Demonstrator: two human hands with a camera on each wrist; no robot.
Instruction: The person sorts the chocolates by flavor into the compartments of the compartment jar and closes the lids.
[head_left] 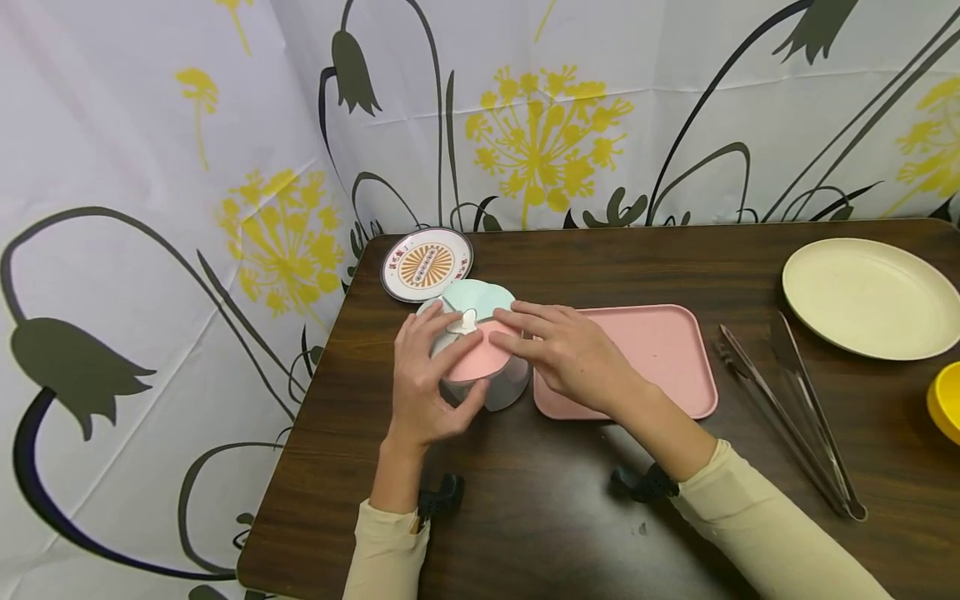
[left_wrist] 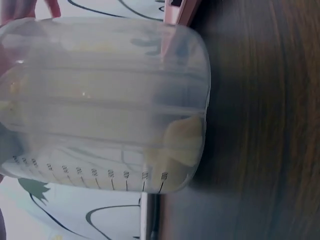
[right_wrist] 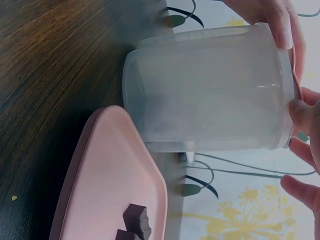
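Observation:
A clear plastic storage container (head_left: 510, 387) stands upright on the table, with a round lid of pink (head_left: 480, 360), mint-green (head_left: 477, 296) and pale sections and a white centre piece (head_left: 468, 322). My left hand (head_left: 427, 379) rests on the lid's left and near side, fingers spread and thumb by the pink edge. From the right, my right hand (head_left: 566, 354) touches the lid with extended fingers. In the left wrist view, pale yellowish pieces (left_wrist: 182, 142) lie at the container's bottom, beside printed measuring marks. In the right wrist view, the right thumb touches the lid's rim.
Right of the container lies a pink tray (head_left: 667, 350), bearing dark brown chunks (right_wrist: 136, 220). A round decorated plate (head_left: 408, 287) sits behind it. Further right are metal tongs (head_left: 795, 429), a cream oval plate (head_left: 870, 296) and a yellow bowl (head_left: 948, 404).

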